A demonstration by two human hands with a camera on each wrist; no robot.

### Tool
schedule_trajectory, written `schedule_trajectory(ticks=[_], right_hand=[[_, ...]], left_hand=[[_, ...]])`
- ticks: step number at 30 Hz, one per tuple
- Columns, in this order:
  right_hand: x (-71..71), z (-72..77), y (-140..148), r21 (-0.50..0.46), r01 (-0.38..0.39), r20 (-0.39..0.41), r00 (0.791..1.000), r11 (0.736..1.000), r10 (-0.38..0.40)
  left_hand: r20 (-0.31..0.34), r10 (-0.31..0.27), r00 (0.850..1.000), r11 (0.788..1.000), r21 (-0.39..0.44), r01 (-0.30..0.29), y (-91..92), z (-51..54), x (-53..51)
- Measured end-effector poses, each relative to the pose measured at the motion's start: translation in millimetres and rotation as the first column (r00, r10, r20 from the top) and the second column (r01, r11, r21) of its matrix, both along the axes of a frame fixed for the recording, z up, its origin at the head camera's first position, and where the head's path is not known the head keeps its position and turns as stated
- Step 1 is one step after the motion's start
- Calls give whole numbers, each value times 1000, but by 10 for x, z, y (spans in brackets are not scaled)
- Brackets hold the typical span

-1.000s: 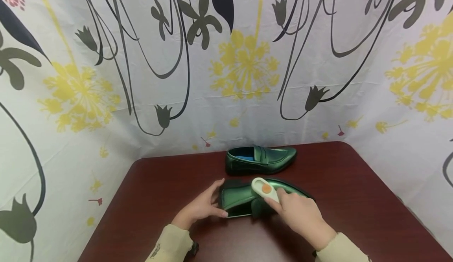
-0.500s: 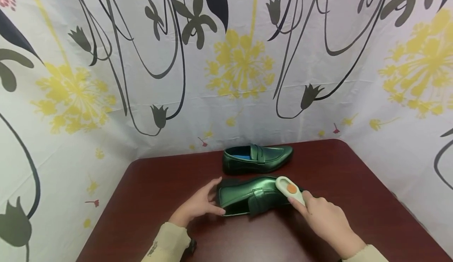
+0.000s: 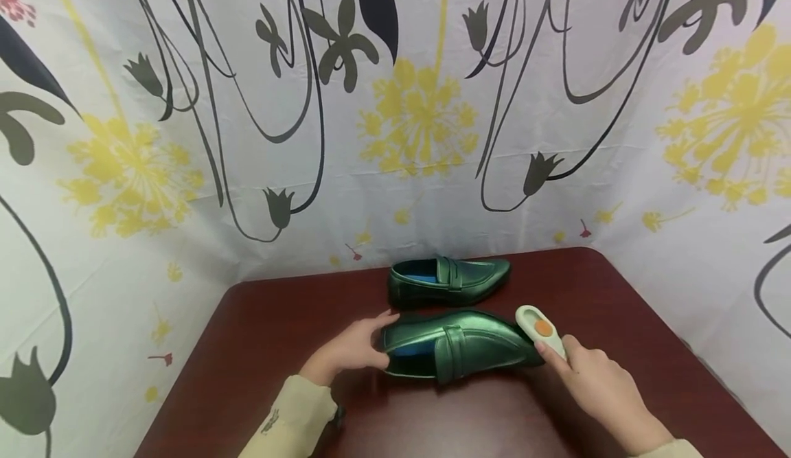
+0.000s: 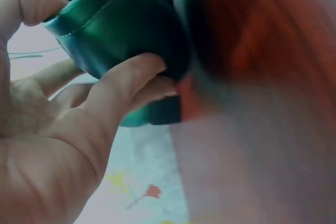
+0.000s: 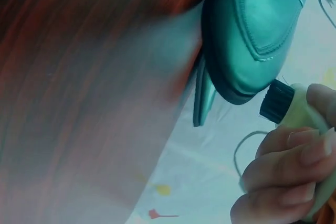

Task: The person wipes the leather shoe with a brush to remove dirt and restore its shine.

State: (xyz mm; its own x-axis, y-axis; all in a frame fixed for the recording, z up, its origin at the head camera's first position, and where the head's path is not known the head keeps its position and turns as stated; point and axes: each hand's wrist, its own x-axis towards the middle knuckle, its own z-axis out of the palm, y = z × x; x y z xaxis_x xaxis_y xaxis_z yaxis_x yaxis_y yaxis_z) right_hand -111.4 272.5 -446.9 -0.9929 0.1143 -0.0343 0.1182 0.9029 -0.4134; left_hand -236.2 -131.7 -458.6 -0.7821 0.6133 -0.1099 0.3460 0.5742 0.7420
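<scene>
A shiny green loafer [image 3: 478, 348] lies near the middle of the table, its toe to the right and its blue insole showing. My left hand [image 3: 346, 349] holds it at the heel, thumb on the opening's rim and fingers round the back, as the left wrist view also shows. In my right hand [image 3: 602, 382] is a pale shoe brush [image 3: 539, 331] with an orange oval on its back. Its black bristles [image 5: 277, 102] sit at the edge of the toe in the right wrist view; whether they touch cannot be told.
The matching green loafer [image 3: 448, 283] stands just behind, toe to the right. Both shoes are on a dark red-brown table [image 3: 278, 314] with rounded back corners. A white floral cloth [image 3: 395, 218] hangs close behind and at both sides.
My right hand has moved the brush rightward from the loafer's middle to its toe. The held loafer has rolled so that its opening and insole show more. My left hand stays at the heel.
</scene>
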Motion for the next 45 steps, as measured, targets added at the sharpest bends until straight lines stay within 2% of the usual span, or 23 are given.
schedule_trajectory(ticks=[2, 6, 9, 12, 19, 24, 29, 35, 38, 40, 42, 43, 45], right_hand=[[-10, -7, 36, -10, 7, -1, 1000, 1000, -8], [-45, -4, 133, -20, 21, -35, 999, 1000, -22], [-92, -14, 227, -13, 32, -54, 998, 999, -32], [-160, -55, 319, 6, 41, -37, 999, 999, -41], [-324, -286, 436, 67, 29, 7, 1000, 997, -30], [-394, -399, 449, 72, 13, 53, 998, 997, -17], [-421, -446, 444, 58, 4, 85, 996, 998, -9], [-432, -458, 443, 55, -1, 103, 995, 998, -5], [-438, -463, 446, 57, -6, 111, 994, 998, 0], [-440, -467, 447, 63, -9, 112, 994, 998, 2], [-442, -473, 448, 66, -10, 122, 993, 998, 2], [-439, -466, 443, 67, -8, 130, 991, 998, 0], [-433, -448, 435, 69, -1, 148, 989, 998, -10]], left_hand=[[-2, 4, 1000, 1000, -3, -4, 27, 49, -16], [56, 42, 998, 999, 23, -44, 78, 133, -62], [119, 75, 990, 996, 30, -79, 108, 187, -104], [148, 97, 984, 995, 18, -101, 136, 216, -166], [221, 152, 963, 987, 26, -161, 191, 204, -309], [260, 183, 948, 980, 29, -197, 212, 174, -364], [240, 209, 948, 976, 3, -216, 194, 142, -367], [232, 223, 947, 973, 1, -229, 108, 121, -292], [188, 235, 954, 971, 4, -240, 46, 130, -252], [118, 239, 964, 971, -1, -240, 6, 138, -229], [1, 228, 974, 974, -13, -228, -36, 138, -208], [-64, 224, 973, 974, -23, -226, -57, 137, -189], [-196, 215, 957, 972, -46, -228, -97, 124, -138]])
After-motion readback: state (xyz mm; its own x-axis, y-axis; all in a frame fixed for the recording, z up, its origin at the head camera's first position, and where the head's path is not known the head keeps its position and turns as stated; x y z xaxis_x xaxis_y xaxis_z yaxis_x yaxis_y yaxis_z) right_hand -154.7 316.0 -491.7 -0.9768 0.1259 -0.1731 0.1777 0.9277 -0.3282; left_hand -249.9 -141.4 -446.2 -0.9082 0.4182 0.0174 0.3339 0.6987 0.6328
